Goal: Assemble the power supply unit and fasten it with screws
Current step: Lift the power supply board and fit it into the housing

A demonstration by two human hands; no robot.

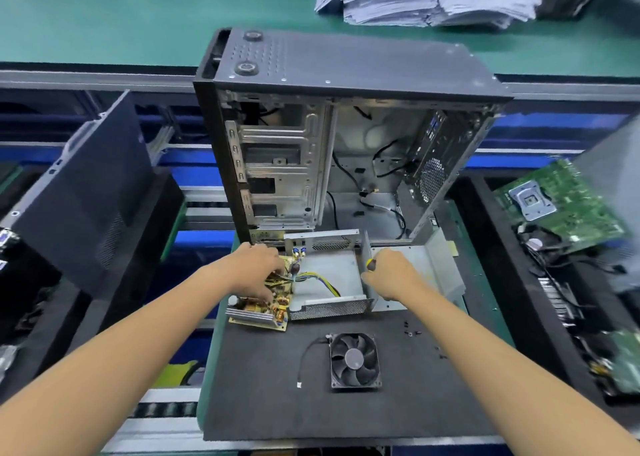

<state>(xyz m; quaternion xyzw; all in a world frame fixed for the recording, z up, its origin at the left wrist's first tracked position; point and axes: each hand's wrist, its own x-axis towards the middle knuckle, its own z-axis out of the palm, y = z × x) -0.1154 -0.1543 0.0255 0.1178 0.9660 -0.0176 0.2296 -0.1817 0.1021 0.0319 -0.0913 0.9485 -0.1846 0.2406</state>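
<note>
Power supply board (268,298), left of centre, looks light and fragile, best held by its edges as the left hand (258,268) grips it, while the right hand (391,275) clutches a screwdriver (371,264).

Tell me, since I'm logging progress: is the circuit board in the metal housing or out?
Out: circuit board lies left of the open metal housing, under the left hand.

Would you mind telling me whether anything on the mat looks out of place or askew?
The circuit board sits askew, half outside the open metal housing, under the left hand. The fan lies loose on the mat, its cable unplugged. Small screws lie scattered nearby.
</note>
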